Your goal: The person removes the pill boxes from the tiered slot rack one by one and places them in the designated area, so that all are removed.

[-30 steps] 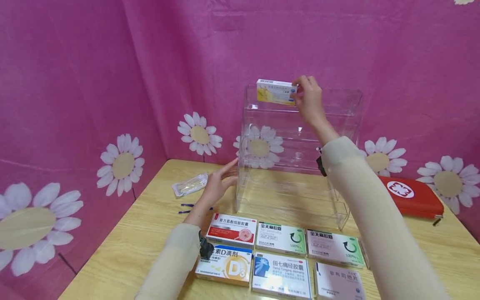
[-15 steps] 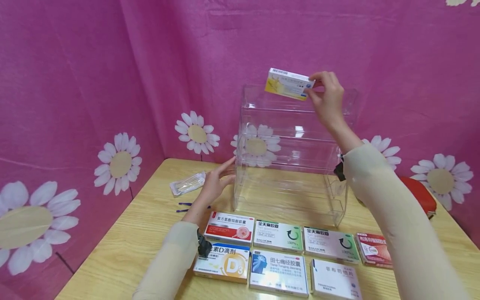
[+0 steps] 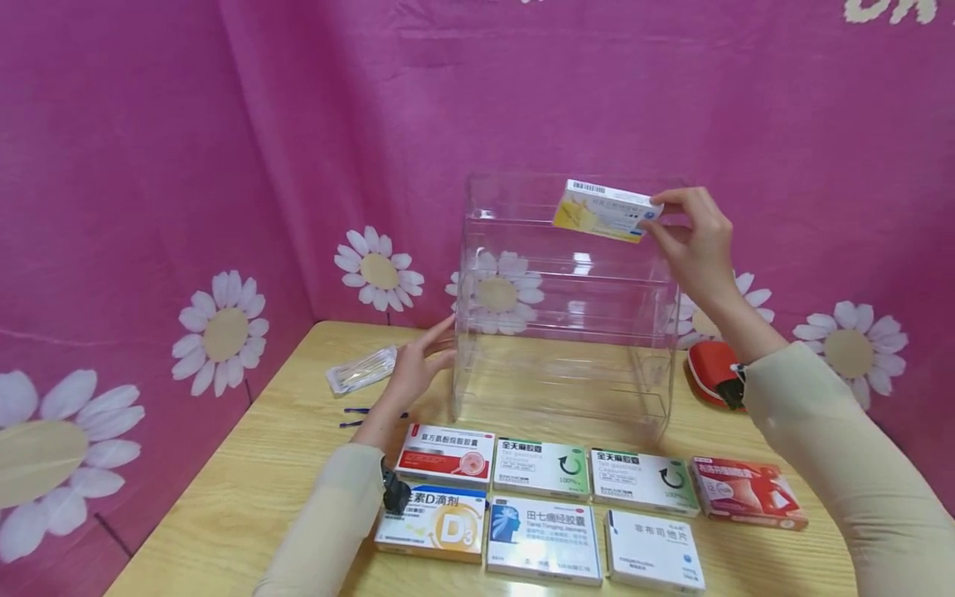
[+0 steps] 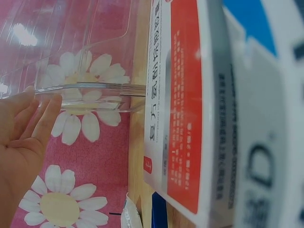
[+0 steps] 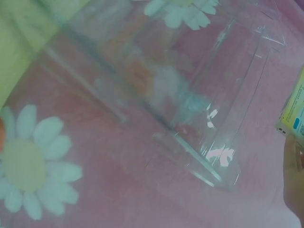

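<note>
Right hand (image 3: 690,240): grip pinches the yellow box (image 3: 606,211) by its right end.
Box axis: near level, at the clear rack's (image 3: 559,307) top front (rack left of the grip).
Left hand (image 3: 414,369): flat, fingers straight against the rack's left wall.

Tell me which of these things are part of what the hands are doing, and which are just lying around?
In use:
- yellow-and-white box, pinched by the right hand
- clear shelf rack, touched by the left hand

Lying about:
- seven medicine boxes in front
- red pouch
- clear packet
- blue sticks
</note>
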Action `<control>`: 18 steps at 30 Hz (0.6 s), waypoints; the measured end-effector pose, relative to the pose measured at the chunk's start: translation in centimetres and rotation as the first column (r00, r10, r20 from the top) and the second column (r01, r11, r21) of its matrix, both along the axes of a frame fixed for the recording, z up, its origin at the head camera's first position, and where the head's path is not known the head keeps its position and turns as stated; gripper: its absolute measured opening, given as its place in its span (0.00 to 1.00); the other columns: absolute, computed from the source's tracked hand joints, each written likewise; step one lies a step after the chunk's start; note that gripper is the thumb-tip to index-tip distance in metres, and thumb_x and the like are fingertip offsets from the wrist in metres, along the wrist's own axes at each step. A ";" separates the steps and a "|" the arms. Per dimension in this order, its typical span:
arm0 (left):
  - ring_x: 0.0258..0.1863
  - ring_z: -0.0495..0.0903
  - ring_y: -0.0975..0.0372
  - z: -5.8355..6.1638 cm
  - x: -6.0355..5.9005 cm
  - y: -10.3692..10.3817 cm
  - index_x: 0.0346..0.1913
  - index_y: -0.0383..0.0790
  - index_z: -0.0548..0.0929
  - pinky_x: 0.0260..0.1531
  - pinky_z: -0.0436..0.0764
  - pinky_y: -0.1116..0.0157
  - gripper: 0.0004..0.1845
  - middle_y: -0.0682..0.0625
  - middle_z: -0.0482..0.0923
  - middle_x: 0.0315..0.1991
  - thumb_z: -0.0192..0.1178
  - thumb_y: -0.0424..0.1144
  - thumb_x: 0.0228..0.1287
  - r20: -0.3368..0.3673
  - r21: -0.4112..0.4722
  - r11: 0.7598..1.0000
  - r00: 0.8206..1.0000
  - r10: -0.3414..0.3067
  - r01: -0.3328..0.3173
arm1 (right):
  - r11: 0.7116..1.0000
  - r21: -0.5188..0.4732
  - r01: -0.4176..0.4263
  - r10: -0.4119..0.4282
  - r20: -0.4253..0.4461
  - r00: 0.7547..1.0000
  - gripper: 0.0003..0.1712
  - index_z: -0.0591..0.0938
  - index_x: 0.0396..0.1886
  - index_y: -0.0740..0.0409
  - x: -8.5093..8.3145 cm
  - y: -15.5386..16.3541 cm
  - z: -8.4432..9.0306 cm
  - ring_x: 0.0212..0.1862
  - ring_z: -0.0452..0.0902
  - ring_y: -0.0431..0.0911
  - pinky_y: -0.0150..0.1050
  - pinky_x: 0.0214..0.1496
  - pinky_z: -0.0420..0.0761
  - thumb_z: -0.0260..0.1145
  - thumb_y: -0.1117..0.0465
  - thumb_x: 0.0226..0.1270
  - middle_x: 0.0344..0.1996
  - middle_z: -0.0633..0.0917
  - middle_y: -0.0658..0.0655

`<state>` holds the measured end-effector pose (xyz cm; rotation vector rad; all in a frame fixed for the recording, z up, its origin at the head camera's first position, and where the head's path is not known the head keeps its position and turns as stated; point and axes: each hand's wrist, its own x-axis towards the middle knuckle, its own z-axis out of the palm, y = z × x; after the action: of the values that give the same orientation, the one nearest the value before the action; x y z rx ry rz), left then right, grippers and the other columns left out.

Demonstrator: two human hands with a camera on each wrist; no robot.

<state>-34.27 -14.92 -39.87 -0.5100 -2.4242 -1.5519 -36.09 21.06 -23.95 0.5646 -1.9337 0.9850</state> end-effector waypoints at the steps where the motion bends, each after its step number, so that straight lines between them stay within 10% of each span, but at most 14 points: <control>1: 0.58 0.81 0.47 0.0 0.0 0.0 0.72 0.46 0.68 0.56 0.84 0.57 0.32 0.38 0.78 0.62 0.60 0.29 0.66 0.001 0.002 1.000 1.000 -0.003 0.003 | 1.000 0.005 -0.001 0.001 -0.004 1.000 0.16 0.79 0.48 0.70 0.5 0.5 -0.3 0.44 0.75 0.20 0.14 0.46 0.80 0.69 0.73 0.59 0.37 0.71 0.30; 14: 0.58 0.80 0.43 0.1 0.2 -0.1 0.71 0.40 0.68 0.53 0.85 0.56 0.32 0.33 0.77 0.61 0.60 0.26 0.64 -0.013 0.048 0.998 0.999 -0.034 0.035 | 0.993 0.119 0.017 -0.018 0.009 1.000 0.23 0.81 0.45 0.71 6.9 7.0 -4.3 0.44 0.75 0.19 0.10 0.44 0.75 0.70 0.85 0.46 0.40 0.74 0.29; 18: 0.58 0.80 0.43 0.1 0.2 0.1 0.71 0.39 0.68 0.53 0.85 0.57 0.32 0.33 0.77 0.61 0.60 0.25 0.64 -0.002 0.049 0.998 0.999 -0.040 0.040 | 0.989 0.148 -0.031 0.034 -0.012 0.999 0.17 0.80 0.43 0.75 8.7 9.4 -6.3 0.46 0.76 0.19 0.11 0.46 0.76 0.71 0.75 0.52 0.42 0.77 0.31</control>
<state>-34.03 -14.84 -39.76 -0.5534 -2.3831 -1.6220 -27.38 30.46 -30.29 0.6878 -2.0009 0.8598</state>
